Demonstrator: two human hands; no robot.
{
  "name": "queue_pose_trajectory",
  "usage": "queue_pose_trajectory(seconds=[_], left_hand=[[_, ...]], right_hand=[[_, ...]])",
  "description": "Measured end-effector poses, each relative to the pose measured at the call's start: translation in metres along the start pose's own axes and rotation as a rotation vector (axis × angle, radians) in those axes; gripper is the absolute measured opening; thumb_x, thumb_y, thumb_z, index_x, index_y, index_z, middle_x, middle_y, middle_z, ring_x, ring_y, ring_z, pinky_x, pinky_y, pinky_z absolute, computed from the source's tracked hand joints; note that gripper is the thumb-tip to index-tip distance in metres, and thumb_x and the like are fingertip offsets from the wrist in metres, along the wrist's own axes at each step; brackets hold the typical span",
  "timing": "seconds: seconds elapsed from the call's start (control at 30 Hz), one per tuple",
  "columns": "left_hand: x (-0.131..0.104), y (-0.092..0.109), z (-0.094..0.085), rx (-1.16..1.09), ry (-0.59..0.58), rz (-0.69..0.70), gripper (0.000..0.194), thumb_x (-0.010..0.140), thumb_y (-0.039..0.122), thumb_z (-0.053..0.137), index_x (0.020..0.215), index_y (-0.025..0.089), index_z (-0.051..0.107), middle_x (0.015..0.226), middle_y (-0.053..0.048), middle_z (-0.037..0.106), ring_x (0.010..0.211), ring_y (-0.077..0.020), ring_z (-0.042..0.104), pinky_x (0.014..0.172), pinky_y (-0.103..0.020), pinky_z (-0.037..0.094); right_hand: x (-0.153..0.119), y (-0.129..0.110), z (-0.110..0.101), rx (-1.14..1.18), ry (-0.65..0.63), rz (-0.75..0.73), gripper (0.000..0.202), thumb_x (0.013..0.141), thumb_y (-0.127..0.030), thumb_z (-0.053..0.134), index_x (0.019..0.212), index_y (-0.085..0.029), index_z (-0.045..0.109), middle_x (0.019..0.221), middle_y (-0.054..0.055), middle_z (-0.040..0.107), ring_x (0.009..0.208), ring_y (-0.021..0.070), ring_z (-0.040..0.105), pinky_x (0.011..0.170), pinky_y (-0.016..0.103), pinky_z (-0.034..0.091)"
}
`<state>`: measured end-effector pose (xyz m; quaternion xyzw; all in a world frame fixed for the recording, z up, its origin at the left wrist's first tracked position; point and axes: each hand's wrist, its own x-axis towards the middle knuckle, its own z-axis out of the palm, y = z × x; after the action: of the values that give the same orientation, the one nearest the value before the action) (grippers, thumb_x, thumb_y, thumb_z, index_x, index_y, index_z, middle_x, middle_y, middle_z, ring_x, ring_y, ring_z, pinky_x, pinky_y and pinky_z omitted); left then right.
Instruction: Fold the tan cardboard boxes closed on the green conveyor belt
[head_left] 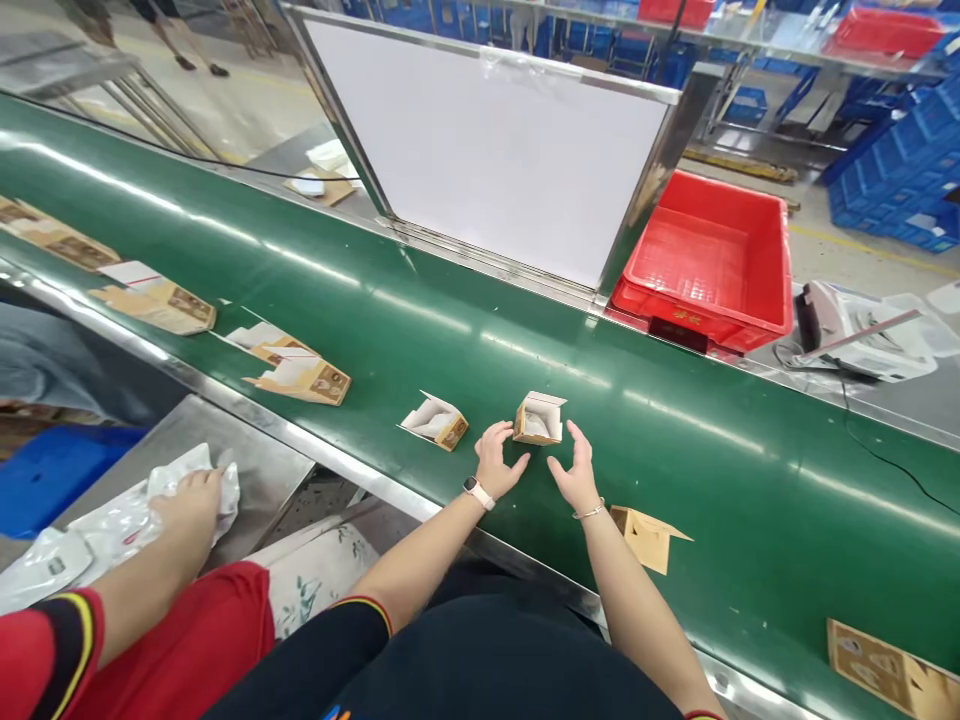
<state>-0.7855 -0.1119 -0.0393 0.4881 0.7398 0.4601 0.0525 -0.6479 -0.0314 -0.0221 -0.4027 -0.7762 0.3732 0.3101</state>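
A small open-topped carton (538,430) stands on the green conveyor belt (465,355), its white inside showing and a pale item within. My left hand (498,462), with a watch on the wrist, is at the carton's left side, fingers curved and apart. On the other side my right hand (576,472) is also open, thumb and fingers spread. Whether any fingertip touches the carton I cannot tell. Just left of my hands sits another open carton (448,428) with a whitish item inside. A brown carton (646,540) lies near my right forearm, partly behind it.
More open cartons (315,382) lie along the belt to the left, and a brown carton (877,660) is at lower right. Across the belt stand a white panel (487,140) and a red bin (709,250). At left, a co-worker's hand (191,510) rests on plastic bags.
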Motion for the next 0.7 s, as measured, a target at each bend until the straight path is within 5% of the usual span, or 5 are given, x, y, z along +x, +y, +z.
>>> queue_pose_trajectory(seconds=[0.1,0.23,0.43,0.57,0.7], left_hand=[[0.014,-0.014,-0.014,0.005,-0.192,0.168,0.049,0.083,0.035,0.055,0.128,0.021,0.044,0.127,-0.015,0.054,0.122,-0.0285,0.048,0.098,-0.046,0.038],[0.035,-0.011,-0.008,-0.004,-0.296,0.180,0.057,0.082,0.041,0.056,0.133,0.020,0.044,0.124,-0.015,0.057,0.120,-0.0294,0.049,0.096,-0.047,0.038],[0.052,0.003,0.017,-0.156,-0.362,0.191,0.017,0.082,0.036,0.057,0.090,0.026,0.069,0.119,-0.007,0.061,0.124,-0.0280,0.045,0.098,-0.050,0.038],[0.047,0.009,0.039,-0.370,-0.175,-0.081,0.009,0.082,0.029,0.057,0.081,0.020,0.060,0.093,-0.007,0.065,0.099,-0.0220,0.060,0.088,-0.043,0.047],[0.043,0.021,0.054,-0.561,-0.139,-0.441,0.023,0.076,0.022,0.064,0.095,0.018,0.051,0.093,-0.006,0.062,0.086,-0.0165,0.063,0.079,-0.035,0.051]], right_hand=[[0.014,0.017,-0.005,-0.068,-0.105,-0.158,0.051,0.077,-0.035,0.057,0.126,-0.026,0.051,0.127,0.008,0.057,0.125,0.0286,0.044,0.102,0.052,0.037],[0.022,0.020,-0.014,-0.205,0.002,-0.246,0.056,0.077,-0.040,0.059,0.130,-0.025,0.049,0.131,0.010,0.056,0.127,0.0320,0.041,0.098,0.053,0.037],[0.034,0.019,-0.016,-0.246,-0.041,-0.281,0.020,0.083,-0.037,0.056,0.097,-0.030,0.067,0.108,0.005,0.069,0.118,0.0305,0.050,0.097,0.053,0.033],[0.029,0.026,-0.002,-0.050,0.264,-0.020,0.027,0.087,-0.039,0.046,0.074,-0.022,0.063,0.097,0.009,0.063,0.093,0.0228,0.060,0.084,0.042,0.047],[0.019,0.040,0.012,0.075,0.589,0.295,0.032,0.079,-0.045,0.057,0.097,-0.020,0.053,0.104,0.010,0.051,0.079,0.0169,0.059,0.066,0.031,0.053]])
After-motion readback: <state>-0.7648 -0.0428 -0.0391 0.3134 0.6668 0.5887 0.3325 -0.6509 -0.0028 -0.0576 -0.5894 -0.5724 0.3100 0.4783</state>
